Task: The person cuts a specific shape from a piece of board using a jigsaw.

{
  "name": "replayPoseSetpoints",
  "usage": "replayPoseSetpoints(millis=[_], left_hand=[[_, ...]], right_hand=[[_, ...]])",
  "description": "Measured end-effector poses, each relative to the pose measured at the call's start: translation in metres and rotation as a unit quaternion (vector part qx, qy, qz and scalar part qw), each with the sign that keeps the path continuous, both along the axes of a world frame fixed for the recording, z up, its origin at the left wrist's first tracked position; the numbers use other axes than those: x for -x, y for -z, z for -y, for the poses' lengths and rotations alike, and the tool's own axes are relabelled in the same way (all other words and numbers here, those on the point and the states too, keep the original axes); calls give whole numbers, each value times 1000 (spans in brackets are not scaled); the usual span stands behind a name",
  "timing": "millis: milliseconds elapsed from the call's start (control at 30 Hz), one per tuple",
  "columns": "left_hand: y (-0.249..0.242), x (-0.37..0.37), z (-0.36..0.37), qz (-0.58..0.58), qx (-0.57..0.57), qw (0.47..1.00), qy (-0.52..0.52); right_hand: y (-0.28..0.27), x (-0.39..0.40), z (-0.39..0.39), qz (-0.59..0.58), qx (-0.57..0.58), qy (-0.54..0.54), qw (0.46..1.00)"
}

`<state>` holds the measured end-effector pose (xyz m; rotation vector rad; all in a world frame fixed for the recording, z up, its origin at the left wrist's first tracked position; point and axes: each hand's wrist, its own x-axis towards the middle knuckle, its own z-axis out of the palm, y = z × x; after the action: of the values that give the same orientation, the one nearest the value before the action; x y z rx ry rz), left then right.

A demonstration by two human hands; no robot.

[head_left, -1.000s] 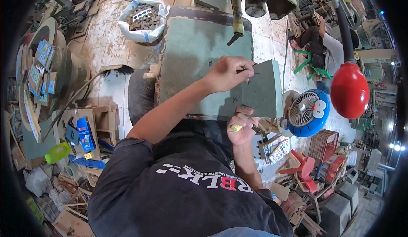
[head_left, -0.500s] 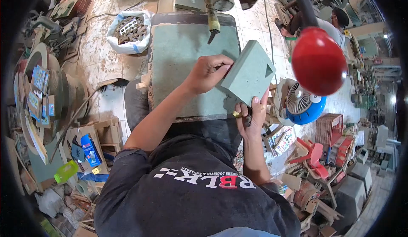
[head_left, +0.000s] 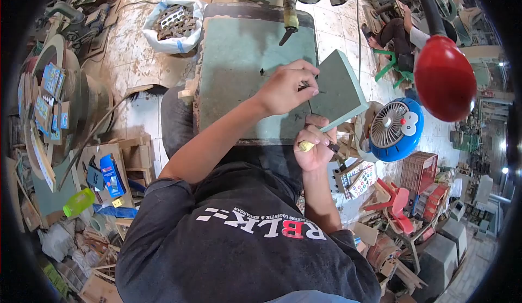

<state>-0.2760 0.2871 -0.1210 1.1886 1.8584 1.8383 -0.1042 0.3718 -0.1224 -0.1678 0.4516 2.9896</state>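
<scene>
A grey-green box-like wooden piece (head_left: 335,88) is tilted over the table's right side, showing a broad flat face and a pale edge. Its lower corner rests in my right hand (head_left: 315,146), whose fingers are closed. A yellow-ended tool with a dark tip (head_left: 305,146) is also tucked in those fingers. My left hand (head_left: 288,88) is pinched close to the piece's left side, with a thin dark item (head_left: 304,85) at its fingertips, too small to name. Beneath both hands is the green-topped worktable (head_left: 231,47). A small dark bit (head_left: 262,72) lies on it.
A taped hanging tool (head_left: 289,20) and a red ball-shaped object on a dark stem (head_left: 446,80) hang near the table. A blue fan (head_left: 394,129) stands to the right. A white sack of dark parts (head_left: 173,25) sits at the left. Another person (head_left: 399,33) sits back right.
The grey-green piece has turned, so another face shows and the triangular opening is out of sight. My left hand has moved right, over its near side. The view has shifted slightly.
</scene>
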Motion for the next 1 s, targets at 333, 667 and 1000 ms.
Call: replayPoseSetpoints(millis=[333, 667, 1000], left_hand=[[-6, 4, 4, -23, 43, 999, 23], [-5, 5, 5, -42, 22, 999, 23], [1, 4, 3, 4, -1, 1000, 21]], right_hand=[[5, -2, -3, -6, -49, -9, 999], [12, -2, -6, -15, -104, 1, 994], [19, -3, -11, 51, -278, 50, 958]])
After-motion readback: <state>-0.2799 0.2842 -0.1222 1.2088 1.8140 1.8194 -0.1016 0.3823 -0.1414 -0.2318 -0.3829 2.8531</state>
